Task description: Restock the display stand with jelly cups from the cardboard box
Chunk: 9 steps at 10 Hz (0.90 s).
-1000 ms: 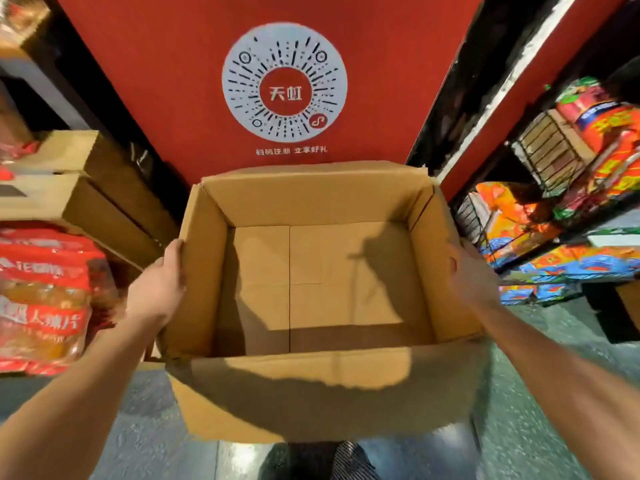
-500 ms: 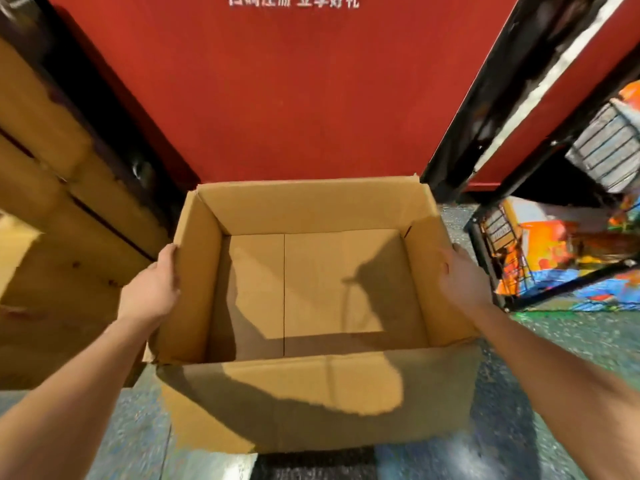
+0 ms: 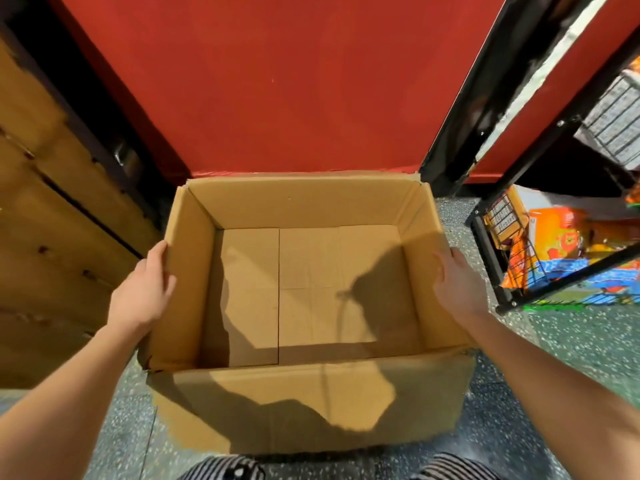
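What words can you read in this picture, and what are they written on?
No words here can be read clearly.
Orange snack packs: printing too blurred to read.
Label on the wire rack: too small to read.
Cardboard box: no words show.
Red panel: no words show.

matt brown cardboard box (image 3: 311, 209) (creased inside), speckled polished stone floor (image 3: 571, 341), black metal wire rack (image 3: 498, 268), knotty wooden crates (image 3: 52, 237).

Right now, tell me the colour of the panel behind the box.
Red: the panel behind the box is plain red, seen in the head view.
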Each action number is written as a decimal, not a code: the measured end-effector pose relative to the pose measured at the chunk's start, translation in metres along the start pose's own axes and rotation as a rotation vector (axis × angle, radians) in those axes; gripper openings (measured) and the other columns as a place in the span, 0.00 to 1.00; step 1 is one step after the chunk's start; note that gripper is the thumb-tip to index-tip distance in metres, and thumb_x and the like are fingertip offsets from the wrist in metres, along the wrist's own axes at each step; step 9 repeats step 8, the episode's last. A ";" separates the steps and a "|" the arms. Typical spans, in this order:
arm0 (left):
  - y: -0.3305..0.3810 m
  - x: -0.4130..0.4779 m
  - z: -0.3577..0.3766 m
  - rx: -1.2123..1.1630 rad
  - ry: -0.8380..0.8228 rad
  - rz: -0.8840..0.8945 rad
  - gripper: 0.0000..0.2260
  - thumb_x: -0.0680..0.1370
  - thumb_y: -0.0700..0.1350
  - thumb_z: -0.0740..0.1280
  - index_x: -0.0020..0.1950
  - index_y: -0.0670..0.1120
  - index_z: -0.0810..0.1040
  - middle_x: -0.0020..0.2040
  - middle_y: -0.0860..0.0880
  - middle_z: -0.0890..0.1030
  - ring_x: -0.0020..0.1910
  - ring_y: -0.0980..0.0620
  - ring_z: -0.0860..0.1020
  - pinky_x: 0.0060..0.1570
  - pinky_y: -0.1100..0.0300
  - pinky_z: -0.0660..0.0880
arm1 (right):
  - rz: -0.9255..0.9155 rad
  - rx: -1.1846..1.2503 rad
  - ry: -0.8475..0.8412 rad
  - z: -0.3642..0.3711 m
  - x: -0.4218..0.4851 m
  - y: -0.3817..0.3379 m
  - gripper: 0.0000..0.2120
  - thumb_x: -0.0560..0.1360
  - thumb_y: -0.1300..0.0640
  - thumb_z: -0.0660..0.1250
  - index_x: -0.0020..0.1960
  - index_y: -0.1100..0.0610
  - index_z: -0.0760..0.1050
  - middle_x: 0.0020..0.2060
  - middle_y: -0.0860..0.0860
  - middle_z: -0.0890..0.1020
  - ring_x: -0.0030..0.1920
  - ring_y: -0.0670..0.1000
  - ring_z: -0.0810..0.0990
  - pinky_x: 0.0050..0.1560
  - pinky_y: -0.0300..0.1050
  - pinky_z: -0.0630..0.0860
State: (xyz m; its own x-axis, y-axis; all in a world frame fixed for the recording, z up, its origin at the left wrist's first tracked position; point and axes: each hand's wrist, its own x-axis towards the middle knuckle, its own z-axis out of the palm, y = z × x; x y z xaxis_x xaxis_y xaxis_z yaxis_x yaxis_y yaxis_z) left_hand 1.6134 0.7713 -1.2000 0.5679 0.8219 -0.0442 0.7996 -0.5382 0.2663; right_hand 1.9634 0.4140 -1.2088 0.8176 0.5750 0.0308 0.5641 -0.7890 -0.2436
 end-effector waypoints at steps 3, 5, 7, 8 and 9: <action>-0.001 -0.019 -0.015 0.034 -0.149 -0.047 0.26 0.81 0.49 0.61 0.77 0.54 0.53 0.60 0.39 0.76 0.49 0.41 0.78 0.46 0.47 0.78 | 0.078 -0.059 -0.125 -0.009 -0.023 -0.005 0.20 0.78 0.65 0.57 0.69 0.57 0.70 0.67 0.60 0.70 0.56 0.65 0.77 0.53 0.58 0.78; 0.010 -0.009 -0.035 0.063 -0.149 -0.066 0.25 0.81 0.53 0.60 0.76 0.52 0.58 0.67 0.41 0.71 0.58 0.39 0.76 0.52 0.45 0.78 | 0.082 -0.105 -0.161 -0.031 -0.022 -0.011 0.20 0.78 0.61 0.58 0.70 0.57 0.70 0.65 0.62 0.72 0.60 0.62 0.75 0.60 0.57 0.76; 0.090 -0.008 -0.123 0.040 -0.168 0.020 0.24 0.80 0.53 0.62 0.75 0.49 0.61 0.66 0.42 0.72 0.60 0.41 0.75 0.54 0.46 0.76 | 0.024 -0.063 -0.209 -0.139 -0.007 -0.083 0.19 0.79 0.60 0.59 0.70 0.59 0.69 0.62 0.60 0.74 0.59 0.60 0.76 0.56 0.51 0.73; 0.135 -0.009 -0.199 0.012 -0.197 0.131 0.25 0.80 0.52 0.62 0.75 0.50 0.60 0.67 0.43 0.70 0.62 0.40 0.74 0.55 0.46 0.74 | -0.019 0.003 -0.201 -0.212 0.009 -0.124 0.21 0.79 0.57 0.60 0.71 0.56 0.68 0.65 0.59 0.70 0.61 0.62 0.75 0.57 0.54 0.73; 0.135 -0.009 -0.199 0.012 -0.197 0.131 0.25 0.80 0.52 0.62 0.75 0.50 0.60 0.67 0.43 0.70 0.62 0.40 0.74 0.55 0.46 0.74 | -0.019 0.003 -0.201 -0.212 0.009 -0.124 0.21 0.79 0.57 0.60 0.71 0.56 0.68 0.65 0.59 0.70 0.61 0.62 0.75 0.57 0.54 0.73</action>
